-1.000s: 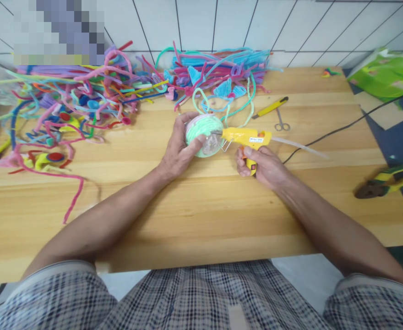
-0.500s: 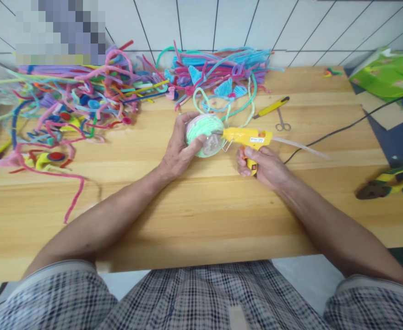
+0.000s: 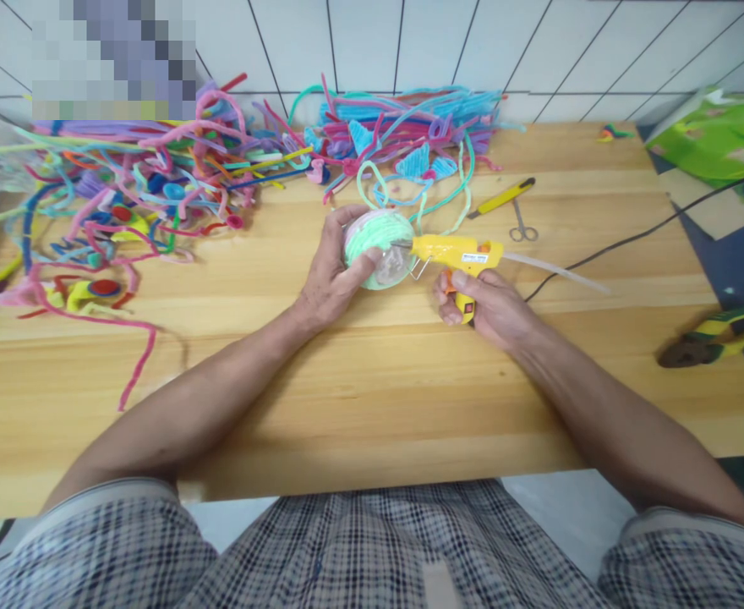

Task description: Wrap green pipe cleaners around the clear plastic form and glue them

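My left hand (image 3: 337,275) is closed around a clear plastic ball (image 3: 392,267) partly covered with mint-green pipe cleaner (image 3: 381,233), with a pale pink band at its far left side. The thumb presses on the green rows. In my right hand (image 3: 489,304) is a yellow hot glue gun (image 3: 451,251), gripped by its handle with fingers at the orange trigger. Its nozzle points left and meets the ball near the border of green and bare plastic; whether glue is coming out I cannot tell. A translucent glue stick (image 3: 555,269) juts from the gun's back.
Tangled pipe cleaners (image 3: 175,169) heap along the back left, with blue ribbed pieces (image 3: 413,161) behind the ball. A utility knife (image 3: 502,199) and scissors (image 3: 522,227) lie beyond the gun. Pliers (image 3: 695,342) rest at the right edge; a black cord (image 3: 606,245) crosses the table.
Almost nothing differs. The fingers of my right hand have shifted slightly at the trigger; the ball and glue gun keep their places.
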Tool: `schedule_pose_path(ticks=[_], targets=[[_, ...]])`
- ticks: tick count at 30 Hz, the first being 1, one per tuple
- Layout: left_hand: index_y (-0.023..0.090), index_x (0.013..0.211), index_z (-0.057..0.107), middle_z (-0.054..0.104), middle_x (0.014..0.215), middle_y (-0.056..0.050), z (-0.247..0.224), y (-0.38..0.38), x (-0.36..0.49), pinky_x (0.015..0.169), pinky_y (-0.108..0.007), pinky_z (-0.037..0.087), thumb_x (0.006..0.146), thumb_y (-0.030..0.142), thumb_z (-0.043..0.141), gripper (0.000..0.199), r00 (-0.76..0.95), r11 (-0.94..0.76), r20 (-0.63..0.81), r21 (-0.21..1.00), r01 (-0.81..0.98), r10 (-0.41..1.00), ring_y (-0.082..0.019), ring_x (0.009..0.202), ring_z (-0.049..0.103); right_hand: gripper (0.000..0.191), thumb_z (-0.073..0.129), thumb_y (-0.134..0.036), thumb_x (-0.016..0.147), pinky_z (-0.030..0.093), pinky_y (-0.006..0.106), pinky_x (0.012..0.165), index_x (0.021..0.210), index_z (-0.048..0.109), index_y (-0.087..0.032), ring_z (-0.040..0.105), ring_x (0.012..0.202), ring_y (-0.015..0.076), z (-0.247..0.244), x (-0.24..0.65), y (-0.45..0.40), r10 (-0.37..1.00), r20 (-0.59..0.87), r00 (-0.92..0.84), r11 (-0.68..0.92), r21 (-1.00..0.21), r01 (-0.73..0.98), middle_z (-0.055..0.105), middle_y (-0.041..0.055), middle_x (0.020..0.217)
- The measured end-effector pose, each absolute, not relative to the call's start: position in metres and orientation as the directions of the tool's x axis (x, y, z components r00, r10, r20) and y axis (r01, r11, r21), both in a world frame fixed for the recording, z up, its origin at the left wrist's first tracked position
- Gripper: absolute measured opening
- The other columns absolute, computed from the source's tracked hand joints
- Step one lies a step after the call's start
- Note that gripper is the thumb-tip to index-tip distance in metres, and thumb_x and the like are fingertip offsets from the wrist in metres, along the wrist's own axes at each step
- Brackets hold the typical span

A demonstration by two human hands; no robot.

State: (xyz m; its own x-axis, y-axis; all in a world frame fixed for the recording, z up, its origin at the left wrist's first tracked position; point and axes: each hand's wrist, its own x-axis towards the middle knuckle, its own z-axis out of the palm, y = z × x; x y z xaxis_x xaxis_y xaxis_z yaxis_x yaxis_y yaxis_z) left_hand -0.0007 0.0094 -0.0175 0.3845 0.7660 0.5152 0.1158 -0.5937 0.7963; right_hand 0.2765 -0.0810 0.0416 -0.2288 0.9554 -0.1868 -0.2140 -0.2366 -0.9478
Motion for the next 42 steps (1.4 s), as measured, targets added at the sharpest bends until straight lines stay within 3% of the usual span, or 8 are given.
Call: schedule_pose_path(ticks=[6, 15, 20, 27, 34, 42], targets=[[0.034, 0.162, 0.048, 0.062, 0.157, -0.011, -0.0196, 0.0102, -0.0001, 0.132, -0.054, 0.056, 0.114, 0.071, 0.067, 0.064, 0.371, -0.6, 0.531, 0.794, 0.098, 0.762, -0.033, 0.146, 0.066, 0.051, 0.101, -0.066, 0.083, 0.047, 0.031, 0.057, 0.096, 0.083, -0.02, 0.053, 0.053, 0.0081, 0.0443, 0.2761, -0.0807, 0.958, -0.156, -0.242, -0.206, -0.958, -0.2, 0.084, 0.0047, 0.095], [0.033, 0.161, 0.048, 0.064, 0.156, -0.011, -0.0193, 0.0098, 0.0009, 0.13, -0.054, 0.057, 0.113, 0.072, 0.066, 0.064, 0.365, -0.614, 0.542, 0.78, 0.116, 0.757, -0.032, 0.144, 0.068, 0.057, 0.109, -0.066, 0.073, 0.047, 0.029, 0.055, 0.083, 0.078, -0.019, 0.056, 0.053, 0.0084, 0.0453, 0.2743, -0.0806, 0.946, -0.229, -0.23, -0.284, -0.926, -0.248, 0.072, -0.0015, 0.077], [0.033, 0.162, 0.047, 0.063, 0.156, -0.011, -0.0193, 0.0102, 0.0012, 0.131, -0.055, 0.055, 0.114, 0.072, 0.064, 0.065, 0.374, -0.622, 0.544, 0.773, 0.125, 0.751, -0.033, 0.144, 0.068, 0.056, 0.107, -0.063, 0.075, 0.047, 0.029, 0.054, 0.081, 0.073, -0.019, 0.054, 0.053, 0.0081, 0.0442, 0.2744, -0.0816, 0.943, -0.241, -0.231, -0.296, -0.924, -0.243, 0.066, -0.003, 0.074], [0.034, 0.162, 0.047, 0.063, 0.157, -0.011, -0.0197, 0.0099, 0.0015, 0.128, -0.053, 0.058, 0.114, 0.071, 0.066, 0.063, 0.37, -0.609, 0.538, 0.786, 0.102, 0.757, -0.032, 0.145, 0.067, 0.056, 0.107, -0.065, 0.074, 0.046, 0.03, 0.055, 0.084, 0.077, -0.019, 0.055, 0.052, 0.0086, 0.0466, 0.2748, -0.0818, 0.946, -0.229, -0.23, -0.283, -0.928, -0.242, 0.071, -0.0014, 0.077], [0.036, 0.167, 0.05, 0.063, 0.164, -0.01, -0.0178, 0.0108, -0.0011, 0.138, -0.059, 0.05, 0.113, 0.071, 0.067, 0.066, 0.367, -0.638, 0.558, 0.756, 0.144, 0.744, -0.036, 0.154, 0.062, 0.055, 0.104, -0.068, 0.077, 0.044, 0.031, 0.055, 0.084, 0.076, -0.021, 0.053, 0.052, 0.0091, 0.0449, 0.2745, -0.0815, 0.951, -0.209, -0.227, -0.258, -0.943, -0.21, 0.072, -0.0017, 0.078], [0.036, 0.158, 0.059, 0.068, 0.155, -0.01, -0.0145, 0.0102, 0.002, 0.135, -0.059, 0.052, 0.111, 0.073, 0.07, 0.061, 0.34, -0.642, 0.574, 0.755, 0.135, 0.745, -0.035, 0.149, 0.065, 0.055, 0.091, -0.071, 0.091, 0.04, 0.033, 0.06, 0.073, 0.071, -0.023, 0.052, 0.056, 0.0124, 0.041, 0.2783, -0.0847, 0.982, -0.094, -0.165, -0.097, -0.995, -0.008, 0.062, -0.0021, 0.066]])
